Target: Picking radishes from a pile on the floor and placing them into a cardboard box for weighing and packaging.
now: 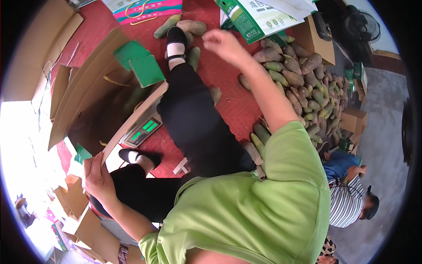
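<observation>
My left hand [99,178] is closed on the near rim of an open cardboard box [145,101], thumb and fingers on either side of the board. The box stands on a scale with a lit green display [147,130]; its inside is dark, with a few oblong shapes dimly visible. Green flaps [147,70] fold over its far right corner. My right arm reaches forward, and my right hand [224,46] is above the red carpet with fingers curled and nothing visible in them. Nearest it lies an oblong brown-green root vegetable [191,27], like a radish, beside my shoe.
A large heap of similar root vegetables [312,88] spreads to the right. A white-and-green carton [263,20] and a colourful gift bag [145,9] stand at the far side. Cardboard boxes [90,229] crowd the lower left. A person in a striped top [347,202] is at the right.
</observation>
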`<state>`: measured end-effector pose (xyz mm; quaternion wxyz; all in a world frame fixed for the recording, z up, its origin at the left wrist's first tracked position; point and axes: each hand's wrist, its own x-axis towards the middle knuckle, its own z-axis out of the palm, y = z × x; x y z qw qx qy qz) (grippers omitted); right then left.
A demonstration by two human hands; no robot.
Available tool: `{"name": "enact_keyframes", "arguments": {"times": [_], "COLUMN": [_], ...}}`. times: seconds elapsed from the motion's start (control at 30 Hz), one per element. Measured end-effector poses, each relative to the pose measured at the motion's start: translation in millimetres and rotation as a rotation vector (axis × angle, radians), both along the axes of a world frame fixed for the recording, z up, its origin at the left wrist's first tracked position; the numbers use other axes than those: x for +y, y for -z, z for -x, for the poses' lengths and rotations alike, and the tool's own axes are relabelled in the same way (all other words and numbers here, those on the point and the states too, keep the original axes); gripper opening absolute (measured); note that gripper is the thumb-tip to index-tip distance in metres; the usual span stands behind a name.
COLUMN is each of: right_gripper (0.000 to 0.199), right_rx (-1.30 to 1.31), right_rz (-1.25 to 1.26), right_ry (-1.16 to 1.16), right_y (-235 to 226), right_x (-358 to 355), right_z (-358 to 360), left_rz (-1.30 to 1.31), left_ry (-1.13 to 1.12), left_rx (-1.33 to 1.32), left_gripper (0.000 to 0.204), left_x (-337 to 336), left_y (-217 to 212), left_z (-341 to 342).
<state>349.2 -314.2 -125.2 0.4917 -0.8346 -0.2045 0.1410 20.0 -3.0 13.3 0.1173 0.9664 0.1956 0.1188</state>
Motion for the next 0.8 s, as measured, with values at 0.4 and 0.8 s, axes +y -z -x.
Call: {"name": "enact_keyframes", "arguments": {"times": [0.4,0.8], "right_gripper": [0.088,0.082], "right_rx": [0.599,0.635], "right_rz": [0.549,0.040], "right_ry": [0.552,0.732], "right_y": [206,282], "right_x": [-43,-90], "right_z": [142,140], "left_rz": [-0.072,0.063], "left_ry": [0.012,0.067], "left_rx": [0.015,-0.063], "left_gripper": [0.013,0.017], "left_x": [3,4], "left_y": [0,4], "left_z": [-6,-17]}}
